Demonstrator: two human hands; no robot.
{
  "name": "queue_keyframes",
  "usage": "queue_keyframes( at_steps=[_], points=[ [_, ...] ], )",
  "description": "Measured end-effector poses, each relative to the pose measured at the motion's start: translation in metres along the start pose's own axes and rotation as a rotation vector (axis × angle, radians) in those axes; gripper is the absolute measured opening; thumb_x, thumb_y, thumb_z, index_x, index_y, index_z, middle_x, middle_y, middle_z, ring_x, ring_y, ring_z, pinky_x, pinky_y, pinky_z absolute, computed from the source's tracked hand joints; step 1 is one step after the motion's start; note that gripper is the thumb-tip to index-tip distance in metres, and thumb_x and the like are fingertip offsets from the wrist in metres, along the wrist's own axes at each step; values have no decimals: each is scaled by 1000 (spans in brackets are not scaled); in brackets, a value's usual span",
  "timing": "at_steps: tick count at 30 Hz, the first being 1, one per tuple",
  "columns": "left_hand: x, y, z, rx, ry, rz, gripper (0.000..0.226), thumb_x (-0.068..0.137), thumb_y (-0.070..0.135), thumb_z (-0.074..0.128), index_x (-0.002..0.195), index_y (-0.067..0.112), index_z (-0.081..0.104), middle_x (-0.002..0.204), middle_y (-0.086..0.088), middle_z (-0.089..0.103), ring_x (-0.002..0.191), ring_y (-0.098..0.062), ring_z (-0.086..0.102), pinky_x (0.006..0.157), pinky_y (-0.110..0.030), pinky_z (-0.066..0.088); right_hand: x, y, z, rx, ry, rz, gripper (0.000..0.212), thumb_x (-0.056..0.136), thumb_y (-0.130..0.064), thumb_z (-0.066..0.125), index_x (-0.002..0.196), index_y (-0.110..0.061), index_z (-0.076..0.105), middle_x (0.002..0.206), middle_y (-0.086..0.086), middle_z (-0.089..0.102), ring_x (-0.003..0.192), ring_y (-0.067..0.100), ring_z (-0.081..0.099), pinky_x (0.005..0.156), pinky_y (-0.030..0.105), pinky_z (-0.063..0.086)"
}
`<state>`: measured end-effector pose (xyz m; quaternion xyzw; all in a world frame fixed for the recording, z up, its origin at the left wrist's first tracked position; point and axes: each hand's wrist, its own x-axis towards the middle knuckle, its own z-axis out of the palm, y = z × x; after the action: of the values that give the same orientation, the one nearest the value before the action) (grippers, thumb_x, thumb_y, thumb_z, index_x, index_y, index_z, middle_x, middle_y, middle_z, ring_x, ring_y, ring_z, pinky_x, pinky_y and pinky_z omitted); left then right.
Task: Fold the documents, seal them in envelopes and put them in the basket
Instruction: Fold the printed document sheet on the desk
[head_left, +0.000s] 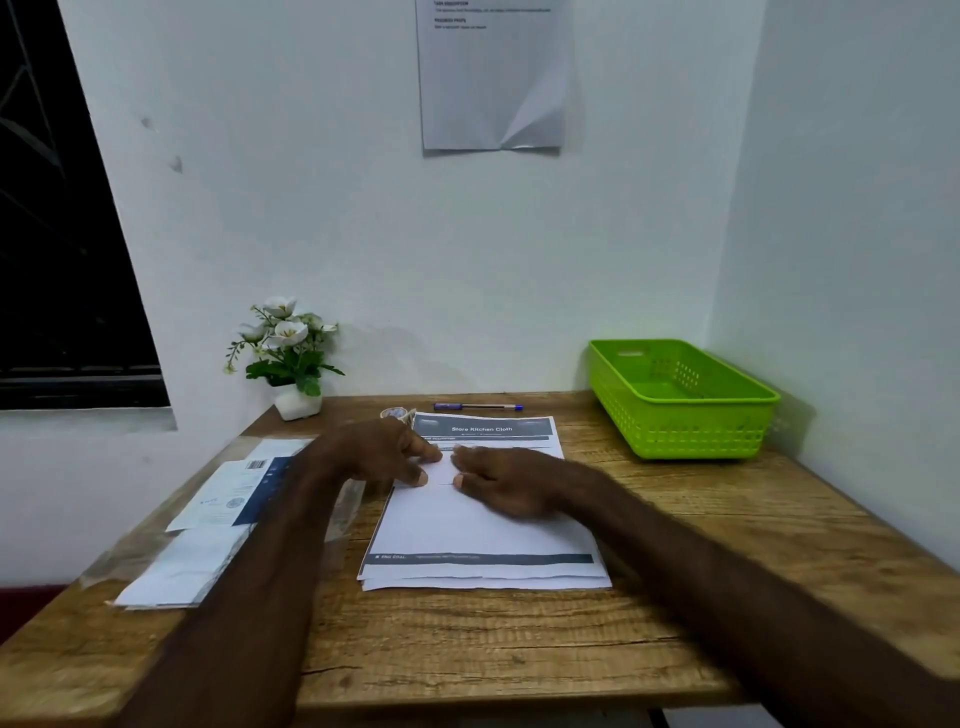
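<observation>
A stack of printed white documents lies in the middle of the wooden table. The top sheet's near part seems folded up over its middle. My left hand and my right hand rest on the fold's edge, fingertips almost meeting and pressing the paper down. A pile of envelopes in clear wrapping lies to the left of the stack, partly under my left forearm. The green plastic basket stands at the table's back right corner with nothing visible inside.
A blue pen lies behind the documents near the wall. A tape roll sits just behind my left hand. A white pot of artificial flowers stands at the back left. A sheet of paper hangs on the wall.
</observation>
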<state>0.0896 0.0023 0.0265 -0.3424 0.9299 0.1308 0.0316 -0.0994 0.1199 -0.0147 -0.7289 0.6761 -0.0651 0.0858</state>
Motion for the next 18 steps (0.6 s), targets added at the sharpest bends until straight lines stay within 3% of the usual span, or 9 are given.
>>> queue_keyframes(
  at_steps=[6,10,15,18],
  points=[
    [1,-1,0,24,-4,9,52,99,32,66,149,31,51,156,8,48,136,-12,47,102,-21,30,-3,26,-8,-92,-194,191,87,99,-75,17,165,-20,1,172,-5,-7,159,16,-2,129,44,5],
    [3,-5,-1,43,-12,4,53,99,32,66,149,33,51,156,8,48,134,-11,48,100,-20,30,-6,30,-11,-118,-226,327,103,89,-87,15,164,-17,-2,172,-1,-11,159,17,-4,128,46,4],
    [2,-12,0,18,30,15,56,95,16,69,147,32,54,147,8,56,121,-5,52,101,-19,37,-12,20,-13,-140,-215,373,112,86,-90,19,164,-11,3,172,5,-3,159,22,8,127,46,14],
    [1,-26,-1,-29,243,23,59,86,4,67,137,33,64,140,3,64,124,-18,61,106,-33,49,-14,19,-15,-167,-107,336,103,89,-87,20,155,-10,38,166,11,31,147,28,40,118,47,34]
  ],
)
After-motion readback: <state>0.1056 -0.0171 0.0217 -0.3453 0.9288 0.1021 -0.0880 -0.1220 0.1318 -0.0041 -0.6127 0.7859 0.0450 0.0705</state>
